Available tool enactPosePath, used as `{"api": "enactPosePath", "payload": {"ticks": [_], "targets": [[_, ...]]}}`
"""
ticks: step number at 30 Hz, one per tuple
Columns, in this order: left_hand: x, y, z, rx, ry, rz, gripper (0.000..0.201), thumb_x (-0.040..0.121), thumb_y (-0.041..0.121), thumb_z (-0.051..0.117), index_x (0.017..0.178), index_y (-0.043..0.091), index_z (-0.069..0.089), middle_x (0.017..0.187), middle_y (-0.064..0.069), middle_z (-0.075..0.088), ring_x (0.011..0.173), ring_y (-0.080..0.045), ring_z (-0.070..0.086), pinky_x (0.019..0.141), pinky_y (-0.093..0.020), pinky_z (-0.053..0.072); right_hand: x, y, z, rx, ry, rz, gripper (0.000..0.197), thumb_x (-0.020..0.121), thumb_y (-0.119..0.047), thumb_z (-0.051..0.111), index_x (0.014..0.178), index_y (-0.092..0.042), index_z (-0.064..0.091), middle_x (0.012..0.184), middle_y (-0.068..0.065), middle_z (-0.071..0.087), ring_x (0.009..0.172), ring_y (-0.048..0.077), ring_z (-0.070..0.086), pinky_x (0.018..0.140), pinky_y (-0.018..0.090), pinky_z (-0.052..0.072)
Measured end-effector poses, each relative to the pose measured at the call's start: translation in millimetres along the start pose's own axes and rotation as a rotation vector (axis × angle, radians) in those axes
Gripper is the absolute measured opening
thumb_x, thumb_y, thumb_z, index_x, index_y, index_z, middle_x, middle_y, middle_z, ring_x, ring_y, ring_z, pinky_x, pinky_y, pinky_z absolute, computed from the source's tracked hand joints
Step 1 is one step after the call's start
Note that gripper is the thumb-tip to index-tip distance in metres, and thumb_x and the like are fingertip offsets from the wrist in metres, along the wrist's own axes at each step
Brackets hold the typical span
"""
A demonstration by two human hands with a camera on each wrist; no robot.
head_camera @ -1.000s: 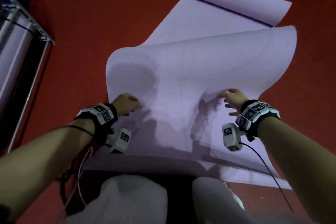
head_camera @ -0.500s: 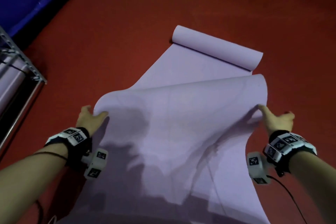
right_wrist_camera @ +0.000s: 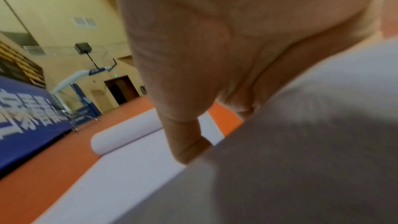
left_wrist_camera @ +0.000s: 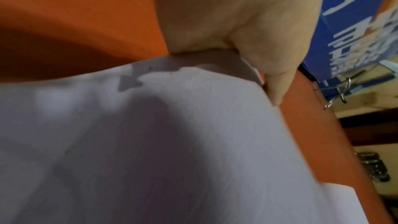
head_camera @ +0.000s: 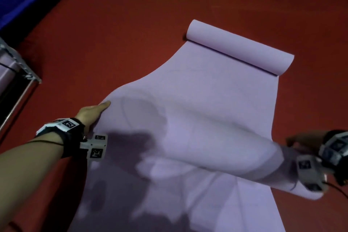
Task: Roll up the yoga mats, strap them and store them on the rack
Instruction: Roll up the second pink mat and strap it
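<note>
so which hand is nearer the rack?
Left. The left hand grips the mat's left edge, on the side where the rack stands. The right hand holds the mat's opposite edge, across it from the rack.

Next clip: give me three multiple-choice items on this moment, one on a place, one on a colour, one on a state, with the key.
1. Where is the rack?
A. left edge of the head view
B. beyond the mat's far end
C. right of the mat

2. What colour is the yoga mat?
A. blue
B. pale lilac
C. green

3. What state is the mat's far end in?
A. flat
B. curled into a roll
C. strapped

Key: 1 A, metal frame at left edge. 2 B, lilac against the red floor. 3 B, a cylinder with no strap visible, while the left hand and right hand hold the near part.
</note>
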State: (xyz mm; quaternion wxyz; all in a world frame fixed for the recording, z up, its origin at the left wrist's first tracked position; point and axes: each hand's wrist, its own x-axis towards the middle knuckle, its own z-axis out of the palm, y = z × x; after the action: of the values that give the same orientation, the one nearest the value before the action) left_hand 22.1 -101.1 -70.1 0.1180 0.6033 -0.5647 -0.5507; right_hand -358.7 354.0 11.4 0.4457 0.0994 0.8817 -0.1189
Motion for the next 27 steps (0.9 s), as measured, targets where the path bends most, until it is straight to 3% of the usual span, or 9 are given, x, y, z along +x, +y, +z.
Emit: {"api": "enactPosePath", "payload": {"ticks": [3, 6, 8, 11, 13, 16, 21, 24, 27], "targets": [[-3, -9, 1, 0.084, -0.003, 0.087, 0.027, 0.084, 0.022, 0.073, 0.099, 0.0, 0.07, 0.099, -0.021, 0.069, 0.08, -0.027, 0.061, 0.074, -0.038, 0.048, 9, 16, 38, -0.041, 0.007, 0.074, 0.015, 0.07, 0.001, 0.068, 0.083, 0.01, 0.067, 0.062, 0.014, 0.06, 0.07, 0.028, 0.05, 0.073, 0.038, 0.042], [-6, -28, -2, 0.33, 0.085, 0.202, 0.019, 0.083, 0.018, 0.071, 0.094, 0.003, 0.074, 0.09, -0.015, 0.07, 0.087, -0.03, 0.064, 0.078, -0.036, 0.047, 12, 14, 65, -0.441, 0.058, -0.013, 0.045, 0.092, -0.021, 0.06, 0.128, 0.006, 0.056, 0.101, 0.015, 0.065, 0.095, 0.022, 0.054, 0.085, 0.032, 0.047], [-7, -38, -2, 0.42, 0.128, 0.237, 0.017, 0.084, 0.021, 0.069, 0.093, 0.008, 0.075, 0.088, -0.016, 0.07, 0.089, -0.034, 0.064, 0.077, -0.035, 0.046, 20, -1, 68, -0.6, 0.203, -0.167, 0.044, 0.098, -0.027, 0.053, 0.136, -0.004, 0.053, 0.133, 0.012, 0.059, 0.116, 0.019, 0.055, 0.09, 0.024, 0.045], [-6, -45, -6, 0.441, 0.188, 0.264, 0.017, 0.086, 0.022, 0.066, 0.094, 0.01, 0.075, 0.086, -0.015, 0.068, 0.09, -0.038, 0.062, 0.075, -0.035, 0.044, 5, -35, 68, -0.335, 0.254, -0.215, 0.069, 0.066, -0.024, 0.073, 0.126, 0.007, 0.058, 0.133, 0.019, 0.058, 0.123, 0.032, 0.054, 0.079, 0.023, 0.046], [-7, -47, -14, 0.424, 0.253, 0.249, 0.018, 0.087, 0.023, 0.065, 0.096, 0.01, 0.074, 0.09, -0.017, 0.068, 0.091, -0.039, 0.06, 0.075, -0.033, 0.042, -13, -70, 71, -0.256, 0.346, -0.333, 0.054, 0.077, -0.02, 0.072, 0.122, 0.009, 0.061, 0.128, 0.022, 0.059, 0.121, 0.035, 0.055, 0.093, 0.032, 0.044], [-9, -55, -38, 0.326, 0.386, 0.171, 0.022, 0.087, 0.023, 0.064, 0.102, 0.011, 0.073, 0.097, -0.02, 0.069, 0.088, -0.038, 0.06, 0.078, -0.034, 0.044, -28, -128, 82, -0.171, 0.592, -0.517, 0.03, 0.096, -0.013, 0.054, 0.121, -0.002, 0.065, 0.127, 0.026, 0.06, 0.118, 0.04, 0.057, 0.096, 0.038, 0.044], [-7, -71, -58, 0.243, 0.594, 0.056, 0.031, 0.089, 0.026, 0.059, 0.11, 0.005, 0.068, 0.108, -0.026, 0.066, 0.099, -0.046, 0.06, 0.088, -0.043, 0.048, -48, -202, 88, -0.065, 0.788, -0.74, 0.048, 0.089, -0.01, 0.056, 0.136, -0.016, 0.052, 0.13, 0.026, 0.056, 0.119, 0.046, 0.053, 0.096, 0.045, 0.044], [12, -40, -37, 0.036, 0.536, 0.181, 0.045, 0.091, 0.032, 0.058, 0.125, 0.002, 0.059, 0.121, -0.025, 0.061, 0.112, -0.041, 0.057, 0.093, -0.039, 0.043, -43, -198, 75, -0.034, 0.797, -0.587, 0.062, 0.091, -0.024, 0.062, 0.145, -0.01, 0.034, 0.145, 0.025, 0.038, 0.132, 0.045, 0.037, 0.106, 0.05, 0.033], [32, 2, -14, -0.05, 0.408, 0.193, 0.085, 0.084, 0.055, 0.054, 0.151, 0.013, 0.024, 0.146, -0.018, 0.041, 0.133, -0.036, 0.04, 0.111, -0.04, 0.03, -38, -167, 80, -0.153, 0.713, -0.603, 0.073, 0.088, -0.029, 0.066, 0.15, -0.014, 0.03, 0.151, 0.023, 0.031, 0.135, 0.045, 0.032, 0.11, 0.046, 0.031]]}}
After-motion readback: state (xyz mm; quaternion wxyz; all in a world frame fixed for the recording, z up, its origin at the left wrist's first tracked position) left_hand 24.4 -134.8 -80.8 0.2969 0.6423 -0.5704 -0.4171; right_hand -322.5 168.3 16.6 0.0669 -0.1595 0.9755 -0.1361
